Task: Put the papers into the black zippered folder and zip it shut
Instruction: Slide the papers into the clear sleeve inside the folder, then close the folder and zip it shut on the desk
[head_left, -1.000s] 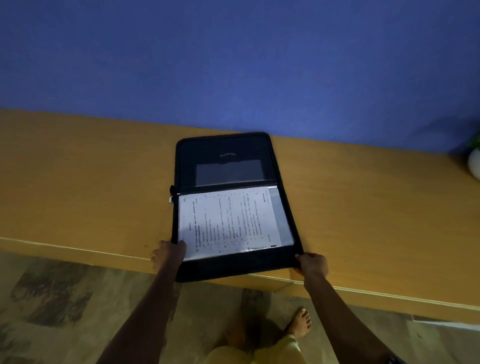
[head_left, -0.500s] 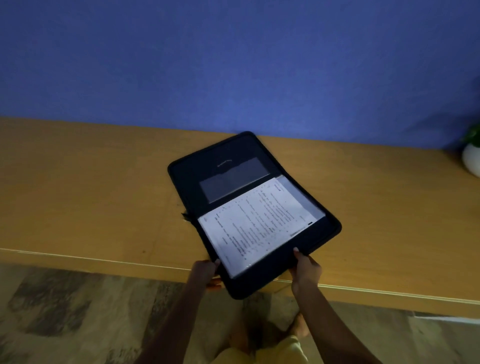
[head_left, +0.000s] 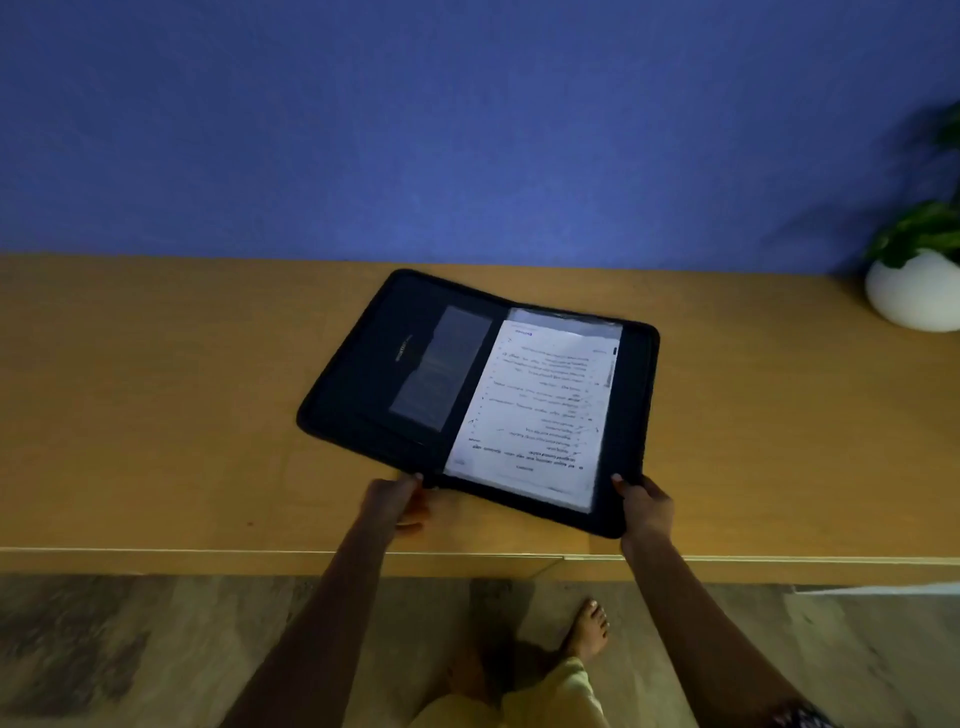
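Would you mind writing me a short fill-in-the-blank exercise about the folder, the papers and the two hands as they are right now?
1. The black zippered folder lies ____ on the wooden counter, not zipped.
2. The papers rest on the folder's ____ half as the person sees it.
3. The right hand grips the folder's near ____ corner, while the left hand holds the near edge by the spine.
4. The white pot holds a ____.

Missing words: open; right; right; plant

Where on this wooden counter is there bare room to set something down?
Bare wood lies left of the open folder out to the frame's edge, and between folder and white plant pot. The near edge is crowded: left hand and right hand grip the folder there.
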